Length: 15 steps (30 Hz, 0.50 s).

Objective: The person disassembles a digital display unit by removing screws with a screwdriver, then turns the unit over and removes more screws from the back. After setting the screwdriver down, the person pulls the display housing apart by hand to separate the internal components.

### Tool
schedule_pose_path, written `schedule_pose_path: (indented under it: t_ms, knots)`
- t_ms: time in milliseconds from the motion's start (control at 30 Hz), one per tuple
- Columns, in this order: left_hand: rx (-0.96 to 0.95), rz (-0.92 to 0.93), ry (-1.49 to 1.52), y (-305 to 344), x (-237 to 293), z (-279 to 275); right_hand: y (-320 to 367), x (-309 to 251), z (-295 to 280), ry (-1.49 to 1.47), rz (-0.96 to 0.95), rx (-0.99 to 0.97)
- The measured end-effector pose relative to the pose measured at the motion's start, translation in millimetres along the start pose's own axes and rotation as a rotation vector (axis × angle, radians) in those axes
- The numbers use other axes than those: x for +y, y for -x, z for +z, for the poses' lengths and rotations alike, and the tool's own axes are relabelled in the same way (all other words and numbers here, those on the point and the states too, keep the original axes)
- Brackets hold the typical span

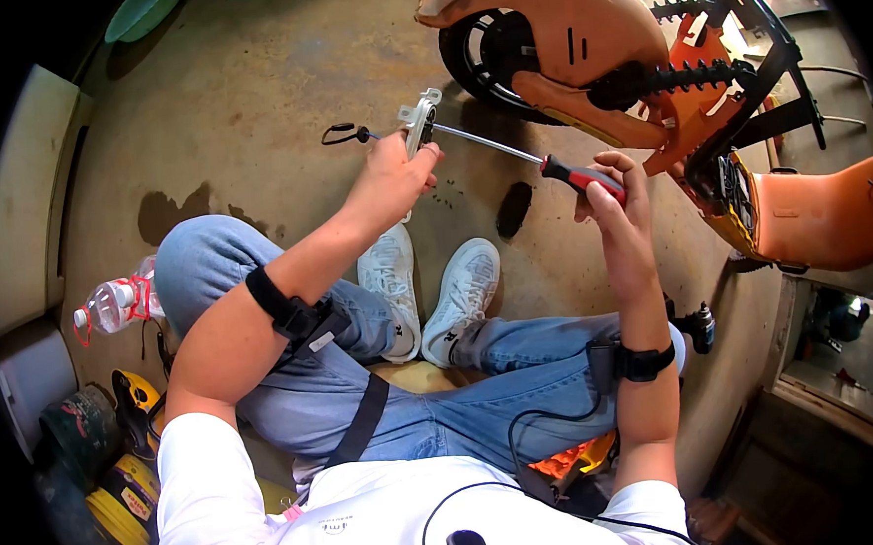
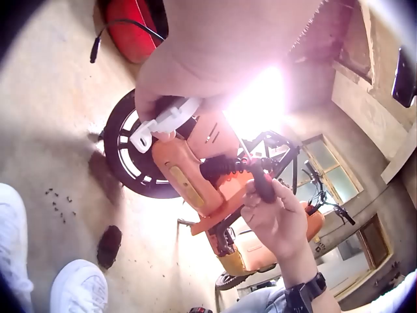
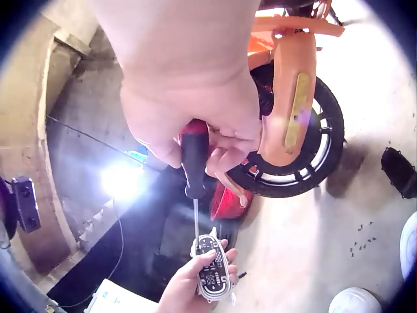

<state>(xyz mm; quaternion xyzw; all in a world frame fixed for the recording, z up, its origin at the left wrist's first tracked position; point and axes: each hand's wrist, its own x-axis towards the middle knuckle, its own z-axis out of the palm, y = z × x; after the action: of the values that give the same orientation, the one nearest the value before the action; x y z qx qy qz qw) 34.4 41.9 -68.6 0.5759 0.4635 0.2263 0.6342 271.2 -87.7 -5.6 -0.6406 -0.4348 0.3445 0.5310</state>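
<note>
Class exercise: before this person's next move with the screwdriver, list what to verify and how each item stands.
1. Left hand holds the white-rimmed oval unit: ok.
2. Right hand grips the screwdriver: ok.
3. Tip seated properly: cannot tell; it appears to reach the unit's rim, contact too small to see.
4. Left thumb well clear of the tip: not ok; it lies close by.
5. Unit on a firm surface: not ok; held in the air.
6. Small dark bits gathered up: not ok; they lie loose on the floor.
</note>
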Motion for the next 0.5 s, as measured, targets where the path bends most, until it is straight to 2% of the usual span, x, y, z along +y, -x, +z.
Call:
schedule_pose_path:
  t_ms: [67, 133, 167, 233, 267, 333, 467, 500]
  knots:
    - [0.006, -0.005, -0.003, 0, 0, 1, -3, -2, -13, 0.04, -0.015, -0.039]
    - [-0.021, 0.001, -0.067, 3, 5, 0, -6, -9, -28, -0.051, 0.336, -0.188]
    - [-0.022, 0.004, -0.067, 4, 5, 1, -5, -7, -23, -0.051, 0.333, -0.187]
    - [-0.013, -0.001, -0.039, 3, 4, 0, -2, -2, -5, -0.14, 0.168, -0.037]
    - [0.006, 0.009, -0.01, 1, -1, 1, -1, -3, 1, -0.141, 0.163, -0.038]
    - [0.027, 0.014, 0.014, 4, 2, 1, 1, -5, 7, -0.087, 0.034, 0.04]
    - [0.009, 0.016, -0.014, 3, 2, 3, -3, -2, -15, 0.032, 0.082, -0.047]
    - [0.006, 0.017, -0.016, 3, 2, 4, -4, -3, -19, 0.028, 0.161, -0.05]
